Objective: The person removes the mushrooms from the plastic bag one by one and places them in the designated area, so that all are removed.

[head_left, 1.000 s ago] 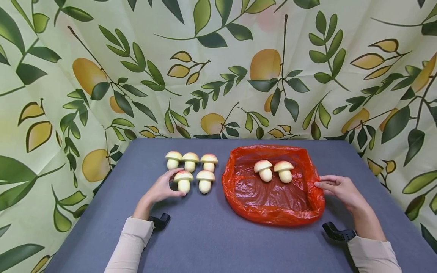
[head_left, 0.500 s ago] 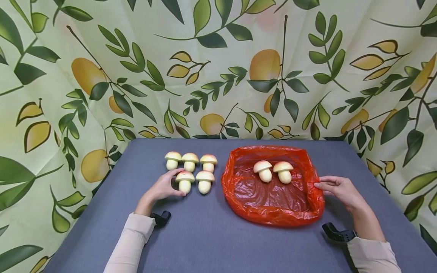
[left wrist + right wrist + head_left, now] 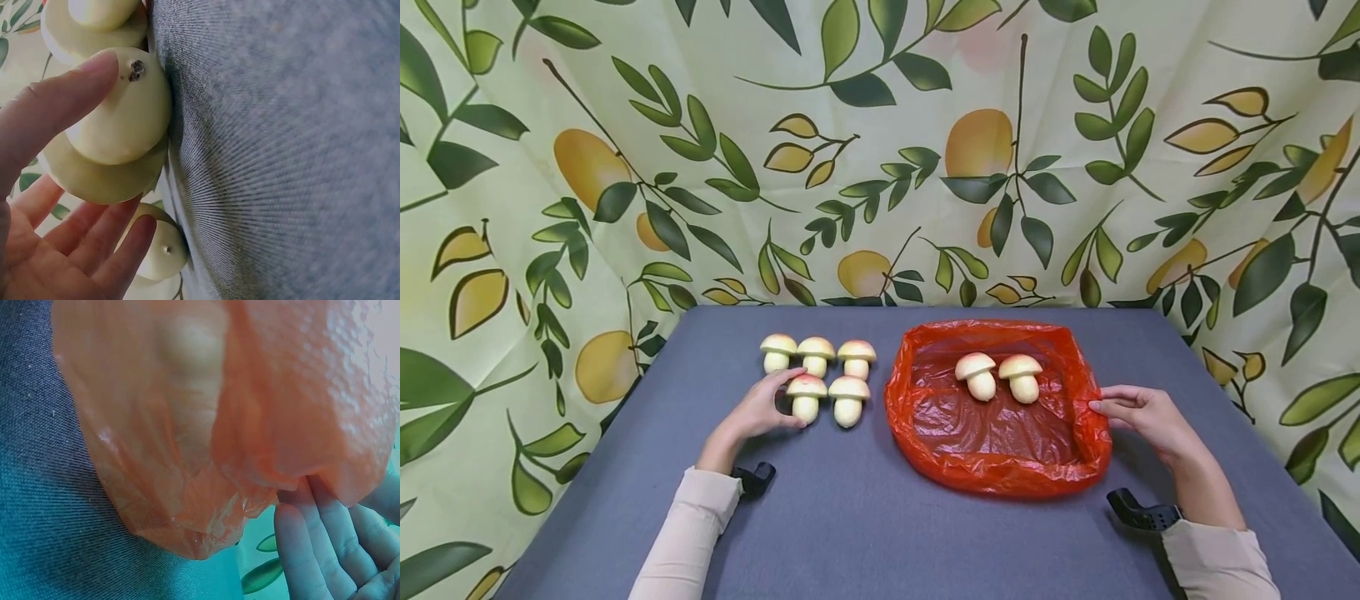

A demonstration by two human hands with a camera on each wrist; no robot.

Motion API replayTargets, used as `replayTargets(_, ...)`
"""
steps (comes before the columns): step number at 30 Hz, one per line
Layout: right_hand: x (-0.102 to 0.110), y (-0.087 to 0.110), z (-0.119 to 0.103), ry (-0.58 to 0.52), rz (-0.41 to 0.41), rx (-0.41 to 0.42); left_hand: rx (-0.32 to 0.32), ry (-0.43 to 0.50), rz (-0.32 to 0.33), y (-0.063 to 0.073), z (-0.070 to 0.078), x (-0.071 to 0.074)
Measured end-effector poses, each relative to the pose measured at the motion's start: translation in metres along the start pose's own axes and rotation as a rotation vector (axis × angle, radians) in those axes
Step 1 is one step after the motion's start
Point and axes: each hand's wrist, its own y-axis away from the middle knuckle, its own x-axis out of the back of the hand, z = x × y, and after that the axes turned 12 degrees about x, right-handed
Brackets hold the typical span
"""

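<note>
My left hand (image 3: 765, 408) has its thumb on the pale stem of a toy mushroom (image 3: 806, 400) and its fingers around the cap, at the front left of the group. In the left wrist view, the thumb presses the stem of this mushroom (image 3: 122, 119) near a small dark mark. Right beside it stands another mushroom (image 3: 848, 402). At the right, my right hand (image 3: 1142, 412) pinches the rim of an open red plastic bag (image 3: 992, 479). The right wrist view has the bag (image 3: 175, 506) folded over the fingertips, partly hiding them. Two mushrooms (image 3: 979, 379) lie inside the bag.
Behind the held mushroom is a row of several more mushrooms (image 3: 815, 356). Everything rests on a grey-blue cloth-covered table (image 3: 880, 542). A leaf-and-fruit patterned curtain (image 3: 880, 183) rises along its back and sides.
The mushroom in my left hand has shifted slightly right, closer to the one beside it. My right hand and the bag have stayed in place.
</note>
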Motion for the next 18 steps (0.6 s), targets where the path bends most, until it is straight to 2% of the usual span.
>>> replayTargets(18,0.0005,-0.0005,-0.0002,0.003,0.0,-0.01,0.024,0.012,-0.028,0.0002,-0.0003,0.0035)
